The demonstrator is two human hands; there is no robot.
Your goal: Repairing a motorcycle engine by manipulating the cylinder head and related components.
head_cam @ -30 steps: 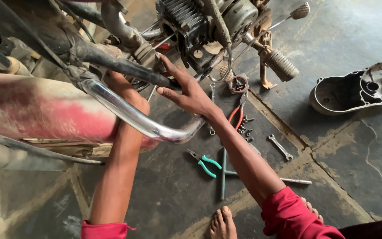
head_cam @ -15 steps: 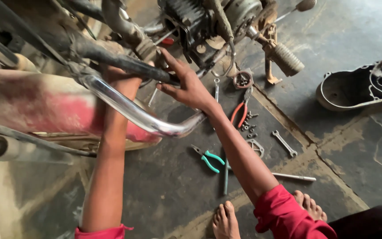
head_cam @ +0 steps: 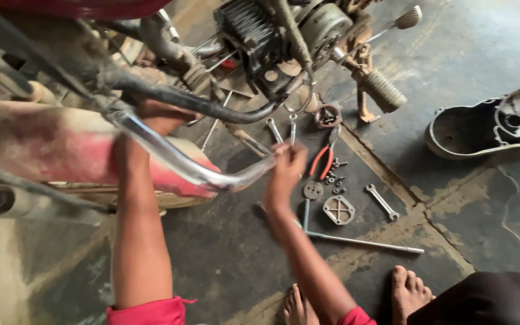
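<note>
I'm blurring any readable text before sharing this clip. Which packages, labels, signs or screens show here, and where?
None in view: only a motorcycle engine, a chrome pipe, red-handled pliers, a wrench and loose metal parts on the dark floor.

Two bare hands on a motorbike's chrome pipe, tools strewn on the dark floor.

The right hand (head_cam: 285, 168) closes around the tip of the chrome pipe (head_cam: 182, 159), while the left hand (head_cam: 157, 117) reaches up behind it under the black frame tube (head_cam: 200, 102). The engine (head_cam: 260, 42) hangs above, the footpeg (head_cam: 383, 90) beside it. On the floor near the right hand lie red pliers (head_cam: 323, 157), a gear (head_cam: 313, 191), a square cover plate (head_cam: 338, 209), a spanner (head_cam: 382, 201) and a long rod (head_cam: 365, 242). An engine cover (head_cam: 482, 129) sits well apart to the right.
</note>
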